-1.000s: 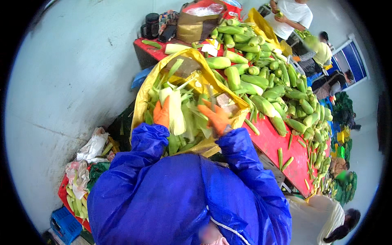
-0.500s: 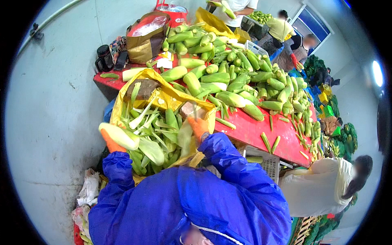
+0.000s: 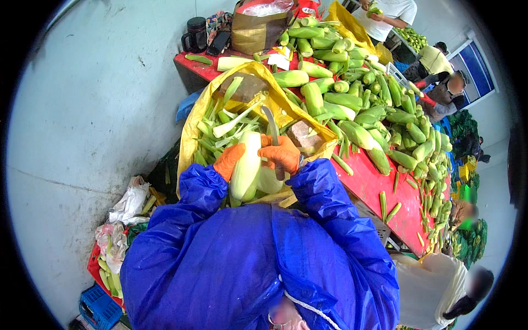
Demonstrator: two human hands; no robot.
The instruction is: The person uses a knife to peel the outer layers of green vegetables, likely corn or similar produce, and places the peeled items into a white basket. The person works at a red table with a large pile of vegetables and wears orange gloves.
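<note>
Upright in front of my chest is a pale green ear of corn (image 3: 246, 169), partly stripped of its husk. My left hand (image 3: 228, 161), in an orange glove, is closed round its left side. Close by on the right, my right hand (image 3: 283, 154), gloved in orange too, grips a knife (image 3: 270, 122) whose curved blade points up and away from me. Its fingers are at the ear's right edge; whether they touch it I cannot tell. Both hands are over an open yellow sack (image 3: 190, 129) holding loose husks (image 3: 212, 131). A pale husk piece (image 3: 269, 180) lies below the right hand.
Two stone-like blocks, a brown one (image 3: 242, 87) and a pinkish one (image 3: 304, 136), sit at the sack's opening. Beyond it, a red table (image 3: 367, 184) bears a big heap of corn (image 3: 379, 115). A black flask (image 3: 196, 34) stands at the far left. Other people work at the back and right.
My left hand has brought the ear from the sack's left side to the middle and turned it upright. My right hand with the knife is now close beside it. The whole view has shifted.
</note>
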